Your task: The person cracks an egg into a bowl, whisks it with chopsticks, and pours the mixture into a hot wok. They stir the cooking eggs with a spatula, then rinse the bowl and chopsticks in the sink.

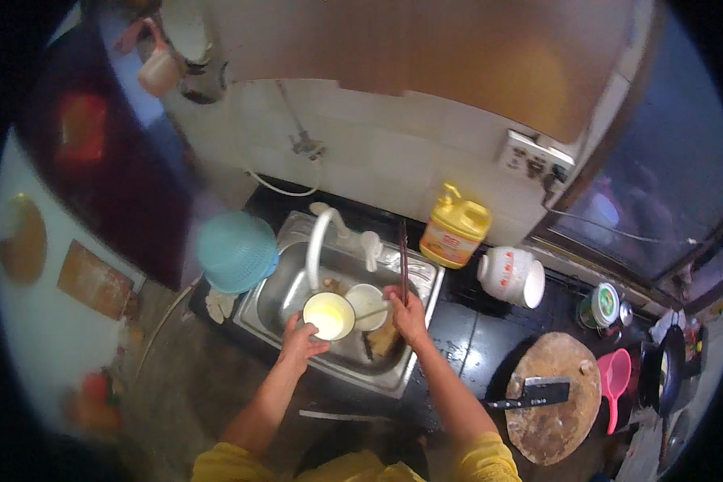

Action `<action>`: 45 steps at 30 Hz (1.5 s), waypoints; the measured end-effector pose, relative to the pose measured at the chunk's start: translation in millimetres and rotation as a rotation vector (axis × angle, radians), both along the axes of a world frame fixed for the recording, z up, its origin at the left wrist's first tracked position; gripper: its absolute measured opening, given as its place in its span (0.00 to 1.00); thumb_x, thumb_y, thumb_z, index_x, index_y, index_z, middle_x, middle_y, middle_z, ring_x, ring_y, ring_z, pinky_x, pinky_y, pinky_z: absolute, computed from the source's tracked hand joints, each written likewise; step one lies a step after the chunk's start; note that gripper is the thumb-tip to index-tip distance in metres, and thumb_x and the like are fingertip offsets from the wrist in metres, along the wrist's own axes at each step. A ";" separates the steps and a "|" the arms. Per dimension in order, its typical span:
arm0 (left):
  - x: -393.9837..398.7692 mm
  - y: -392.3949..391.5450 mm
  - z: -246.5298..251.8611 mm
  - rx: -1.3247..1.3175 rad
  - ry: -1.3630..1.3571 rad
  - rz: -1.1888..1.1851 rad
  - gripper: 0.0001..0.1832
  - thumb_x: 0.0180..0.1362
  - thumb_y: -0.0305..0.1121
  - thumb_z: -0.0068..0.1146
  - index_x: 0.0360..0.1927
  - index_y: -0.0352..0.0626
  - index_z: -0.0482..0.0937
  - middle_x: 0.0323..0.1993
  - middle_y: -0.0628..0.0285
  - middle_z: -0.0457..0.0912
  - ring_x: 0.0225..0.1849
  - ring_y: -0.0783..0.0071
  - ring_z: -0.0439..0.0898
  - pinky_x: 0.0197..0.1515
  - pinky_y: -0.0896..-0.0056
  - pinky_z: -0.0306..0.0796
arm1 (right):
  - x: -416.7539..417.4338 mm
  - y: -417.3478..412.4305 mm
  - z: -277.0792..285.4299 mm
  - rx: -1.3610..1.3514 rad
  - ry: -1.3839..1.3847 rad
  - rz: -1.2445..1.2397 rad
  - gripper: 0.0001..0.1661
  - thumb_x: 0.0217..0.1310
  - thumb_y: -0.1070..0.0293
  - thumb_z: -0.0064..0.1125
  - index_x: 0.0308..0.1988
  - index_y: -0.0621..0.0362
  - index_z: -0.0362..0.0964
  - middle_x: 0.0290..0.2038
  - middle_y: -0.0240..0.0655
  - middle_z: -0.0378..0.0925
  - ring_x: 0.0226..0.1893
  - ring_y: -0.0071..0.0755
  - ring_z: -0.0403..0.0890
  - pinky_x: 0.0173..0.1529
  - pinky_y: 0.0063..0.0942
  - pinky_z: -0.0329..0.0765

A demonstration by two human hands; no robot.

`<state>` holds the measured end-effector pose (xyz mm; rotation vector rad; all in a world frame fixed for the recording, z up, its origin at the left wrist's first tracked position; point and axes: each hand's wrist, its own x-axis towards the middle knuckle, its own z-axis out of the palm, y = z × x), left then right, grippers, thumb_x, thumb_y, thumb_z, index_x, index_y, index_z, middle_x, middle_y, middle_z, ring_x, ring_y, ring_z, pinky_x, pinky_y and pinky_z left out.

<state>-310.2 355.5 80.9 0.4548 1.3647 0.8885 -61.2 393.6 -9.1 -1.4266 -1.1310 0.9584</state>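
Note:
My left hand (301,344) grips a round bowl (329,316) with a bright yellowish inside, held over the steel sink (283,301) under the curved white faucet (317,247). In my right hand (407,316) is a pair of dark red chopsticks (404,259), pointing up toward the wall. A white bowl (367,304) with a utensil handle across it sits in the sink between my hands. Something brown and flat (384,339) lies in the basin beside that bowl, partly hidden by my right hand.
Left of the sink is a teal plastic colander (235,252). Behind and right stand a yellow detergent jug (456,229) and stacked white bowls (511,277). Farther right, a cleaver (545,391) lies on a round wooden chopping board (554,431), beside a pink strainer (616,370) and a lidded tub (600,306).

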 end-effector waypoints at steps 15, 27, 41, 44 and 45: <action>-25.0 47.1 -13.1 -0.085 -0.118 0.018 0.35 0.47 0.24 0.52 0.62 0.47 0.56 0.45 0.47 0.73 0.31 0.54 0.80 0.33 0.61 0.80 | -40.9 106.6 -17.3 0.083 -0.198 -0.160 0.06 0.57 0.74 0.58 0.37 0.61 0.78 0.29 0.32 0.80 0.29 0.22 0.76 0.37 0.23 0.72; -26.3 40.1 -41.4 -0.011 -0.210 -0.086 0.37 0.49 0.22 0.49 0.65 0.47 0.53 0.47 0.51 0.70 0.37 0.59 0.79 0.32 0.62 0.80 | -32.7 67.9 -37.5 0.090 -0.289 -0.139 0.08 0.58 0.72 0.57 0.39 0.60 0.76 0.29 0.30 0.78 0.29 0.22 0.76 0.38 0.22 0.73; 126.7 -44.2 37.3 0.184 -0.102 -0.732 0.32 0.48 0.29 0.50 0.61 0.43 0.61 0.44 0.57 0.74 0.39 0.67 0.78 0.24 0.69 0.76 | 110.7 -266.5 77.6 -0.167 0.046 -0.463 0.15 0.68 0.58 0.45 0.40 0.58 0.69 0.24 0.28 0.73 0.16 0.12 0.60 0.20 0.16 0.56; 191.3 -97.2 53.1 0.233 -0.157 -0.919 0.32 0.48 0.29 0.50 0.61 0.41 0.62 0.45 0.57 0.75 0.38 0.69 0.78 0.24 0.71 0.75 | 144.8 -377.8 76.8 -0.121 -0.013 -0.665 0.14 0.68 0.58 0.45 0.40 0.58 0.69 0.24 0.27 0.73 0.18 0.13 0.63 0.22 0.16 0.59; 212.7 -114.3 59.3 0.238 -0.177 -0.950 0.32 0.48 0.29 0.50 0.61 0.41 0.62 0.45 0.57 0.75 0.38 0.69 0.78 0.24 0.71 0.75 | 153.3 -413.4 82.1 -0.142 -0.032 -0.721 0.14 0.68 0.58 0.45 0.40 0.58 0.69 0.24 0.26 0.73 0.19 0.14 0.64 0.23 0.16 0.60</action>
